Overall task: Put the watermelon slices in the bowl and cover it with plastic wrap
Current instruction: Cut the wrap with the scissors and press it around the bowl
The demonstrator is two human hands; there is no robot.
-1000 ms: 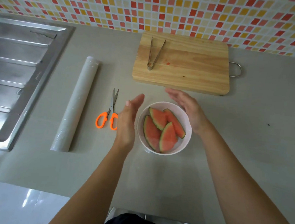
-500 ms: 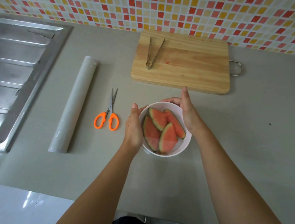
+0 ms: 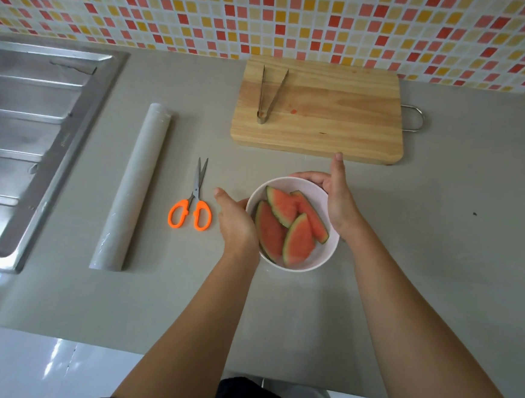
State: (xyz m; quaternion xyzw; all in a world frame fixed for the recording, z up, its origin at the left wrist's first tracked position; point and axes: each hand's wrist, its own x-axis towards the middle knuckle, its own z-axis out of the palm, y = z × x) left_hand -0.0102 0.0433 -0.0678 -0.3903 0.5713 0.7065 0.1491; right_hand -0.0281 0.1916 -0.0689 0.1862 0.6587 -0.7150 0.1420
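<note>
Four watermelon slices (image 3: 298,242) sit in the pinkish-white bowl (image 3: 293,268), red flesh up and green rinds showing, leaning on each other. It's on the grey counter (image 3: 439,244), near-centre, just this side of the wooden cutting board (image 3: 318,115). Can't honestly tell if it's resting on the counter or lifted a touch.

Both hands are on it. The left hand (image 3: 235,225) cups the left side, with the thumb sticking out to the left and the fingers curled round the wall, mostly hidden behind the hand itself. The right hand (image 3: 339,201) grips the right and far side, fingers wrapped round the far rim and one digit pointing straight out toward the board.

The roll of plastic wrap (image 3: 132,185) lies on the counter well to the left of the bowl, running near to far. Orange-handled scissors (image 3: 193,206) are between the roll and the left hand, blades closed and pointing far, apart from both.

Metal tongs (image 3: 271,96) lie on the left part of the board, arms spread and pointing away. A steel sink drainer (image 3: 30,136) fills the far left, and a red, orange and yellow mosaic tile wall (image 3: 269,17) runs along the back.
</note>
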